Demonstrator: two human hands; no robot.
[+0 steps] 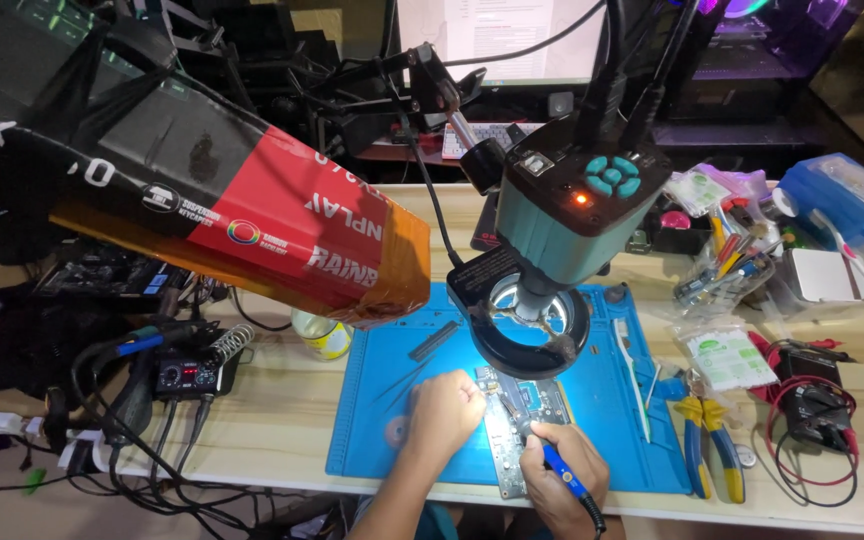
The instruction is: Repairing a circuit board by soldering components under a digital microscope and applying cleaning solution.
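Observation:
A small circuit board (505,440) lies on a blue work mat (612,400) near the table's front edge. My left hand (439,413) rests in a loose fist on the mat and touches the board's left edge; whether it holds anything cannot be seen. My right hand (560,475) grips a blue-handled soldering iron (562,474) with its tip down on the board. A teal microscope camera (577,205) with a black ring light (530,330) hangs just above the board.
A long red, black and orange box (242,215) juts over the table's left half. A soldering station (187,375) with cables sits left. Yellow-handled pliers (702,440), a multimeter with red leads (812,410), small bags and a blue plastic case (837,195) crowd the right.

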